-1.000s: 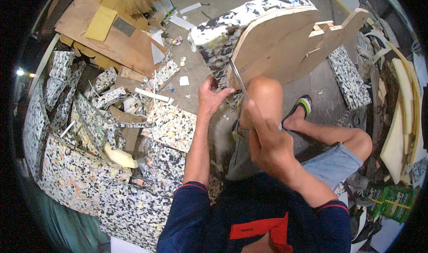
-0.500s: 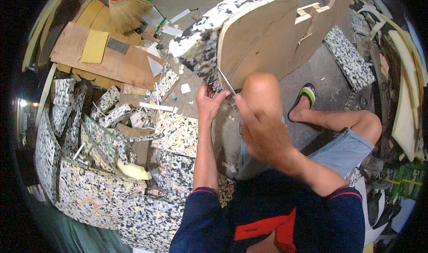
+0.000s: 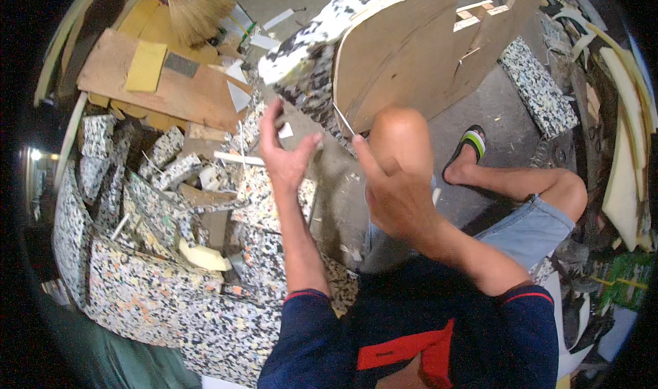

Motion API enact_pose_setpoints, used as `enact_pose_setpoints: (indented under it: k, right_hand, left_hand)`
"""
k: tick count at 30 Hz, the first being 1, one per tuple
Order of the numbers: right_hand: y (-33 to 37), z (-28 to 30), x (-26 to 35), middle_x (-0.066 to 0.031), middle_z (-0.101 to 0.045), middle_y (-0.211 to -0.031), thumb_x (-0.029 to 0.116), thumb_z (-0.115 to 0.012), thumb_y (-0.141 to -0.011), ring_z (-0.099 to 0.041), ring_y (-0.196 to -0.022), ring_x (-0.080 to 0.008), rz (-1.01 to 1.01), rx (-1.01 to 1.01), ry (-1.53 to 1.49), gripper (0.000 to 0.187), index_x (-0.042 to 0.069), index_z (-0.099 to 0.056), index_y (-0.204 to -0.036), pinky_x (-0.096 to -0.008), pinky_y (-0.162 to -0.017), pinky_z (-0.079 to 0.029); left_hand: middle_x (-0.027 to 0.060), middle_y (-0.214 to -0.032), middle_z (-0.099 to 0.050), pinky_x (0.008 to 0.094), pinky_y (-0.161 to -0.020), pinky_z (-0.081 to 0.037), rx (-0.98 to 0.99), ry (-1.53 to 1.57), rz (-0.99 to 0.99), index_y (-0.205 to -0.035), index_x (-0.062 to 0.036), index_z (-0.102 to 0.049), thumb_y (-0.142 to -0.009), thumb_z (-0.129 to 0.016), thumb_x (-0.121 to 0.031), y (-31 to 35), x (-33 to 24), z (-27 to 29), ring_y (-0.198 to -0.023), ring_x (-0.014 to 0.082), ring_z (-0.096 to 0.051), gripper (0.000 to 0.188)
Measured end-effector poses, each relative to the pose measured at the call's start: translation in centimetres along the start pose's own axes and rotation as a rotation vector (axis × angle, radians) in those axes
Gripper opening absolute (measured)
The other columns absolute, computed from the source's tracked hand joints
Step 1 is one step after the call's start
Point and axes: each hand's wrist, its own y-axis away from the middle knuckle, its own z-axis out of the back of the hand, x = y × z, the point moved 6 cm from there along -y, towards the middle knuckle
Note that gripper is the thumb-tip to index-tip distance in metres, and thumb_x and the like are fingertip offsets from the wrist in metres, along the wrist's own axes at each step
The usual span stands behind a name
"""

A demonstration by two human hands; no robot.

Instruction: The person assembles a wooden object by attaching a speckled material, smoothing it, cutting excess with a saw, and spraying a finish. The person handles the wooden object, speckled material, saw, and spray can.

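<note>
A curved plywood frame (image 3: 401, 60) stands on edge in front of me, with thick speckled black-and-white foam (image 3: 308, 60) along its rounded rim. My right hand (image 3: 404, 200) is closed around a knife; its thin blade (image 3: 345, 120) meets the lower edge where foam and plywood join. The handle is hidden inside my fist. My left hand (image 3: 284, 159) is empty, thumb and fingers spread, just below and left of the foam's torn-looking lower end, apart from it.
Speckled foam blocks and offcuts (image 3: 151, 272) pile up at the left. Beyond them lie a plywood board (image 3: 157, 80) and a straw broom (image 3: 195, 15). A foam slab (image 3: 538, 87) lies at the right, near yellowish foam strips (image 3: 620, 142). My bent knee (image 3: 401, 132) is beside the frame.
My left hand has let go of the foam's lower edge, moved left and spread its fingers. The right hand, with the knife, has stayed nearly in place at the seam.
</note>
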Motion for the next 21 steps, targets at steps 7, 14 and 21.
enact_pose_setpoints:
  k: [7,14,21]
  right_hand:
    - [5.8,1.4,0.0,-0.0177,-0.064,-0.093,0.011,-0.064,-0.086,-0.067,-0.057,-0.0324,-0.092,0.158,-0.018,0.072,0.012,-0.04,-0.154,-0.0465,-0.047,-0.054]
    - [-1.3,-0.7,-0.1,-0.0234,-0.066,-0.109,0.009,-0.061,-0.09,-0.067,-0.065,-0.0401,-0.022,0.11,-0.081,0.07,0.008,-0.035,-0.156,-0.0477,-0.057,-0.057]
    - [5.3,-0.1,-0.8,-0.0238,-0.066,-0.106,0.009,-0.062,-0.086,-0.067,-0.061,-0.0376,-0.062,0.195,-0.048,0.074,0.011,-0.037,-0.155,-0.0473,-0.056,-0.057]
  left_hand:
    - [0.0108,-0.099,-0.076,0.0337,-0.083,-0.056,0.33,-0.147,-0.185,-0.114,-0.0007,-0.07,-0.068,-0.094,-0.029,-6.6,-9.3,-2.3,-0.088,0.0179,-0.07,0.059]
    - [0.0072,-0.094,-0.077,0.0319,-0.078,-0.057,0.326,-0.044,-0.192,-0.109,-0.0018,-0.074,-0.074,-0.09,-0.026,-7.1,-9.5,-2.5,-0.082,0.0136,-0.07,0.045]
    - [0.0032,-0.079,-0.075,0.0317,-0.07,-0.056,0.245,0.01,-0.184,-0.099,-0.0012,-0.077,-0.076,-0.089,-0.025,-8.1,-8.1,-2.6,-0.072,0.0123,-0.069,0.035]
